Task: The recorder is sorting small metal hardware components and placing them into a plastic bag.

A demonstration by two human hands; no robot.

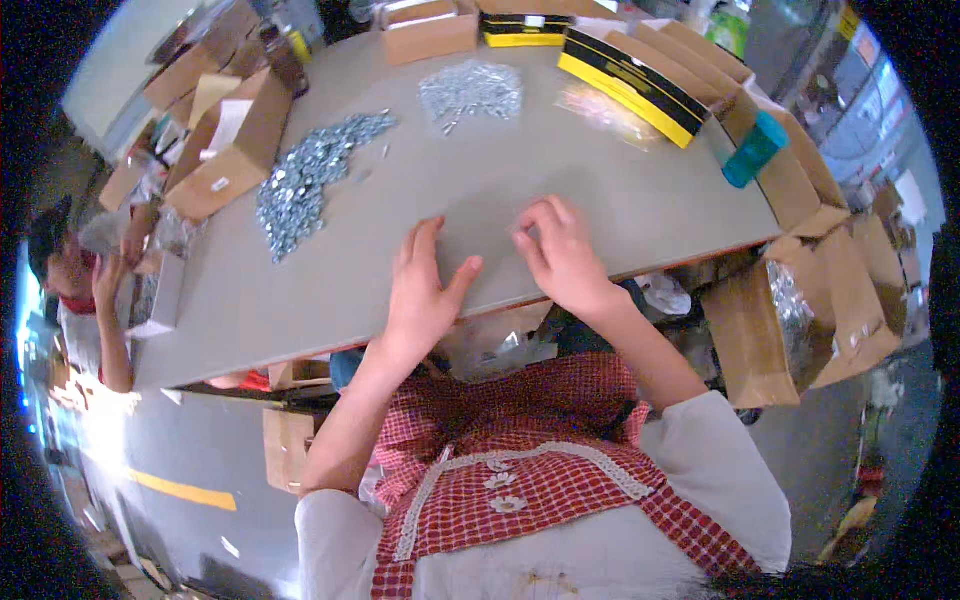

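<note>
Well, the heap of small silvery metal pieces lay on the table, left of and beyond both hands, its long axis slanting away to the right. The left hand was nearer, its grip wide and empty, thumb well off the fingers. On the right hand the grip was narrow; whether it pinched anything I couldn't tell. Farther out sat a clear bag of silvery bits.

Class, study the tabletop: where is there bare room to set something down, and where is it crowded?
Bare patches show on the grey table between the silvery pieces and left hand, and between the right hand and teal cup. The far edge is crowded with cardboard boxes, with a clear bag of pieces before them.
</note>
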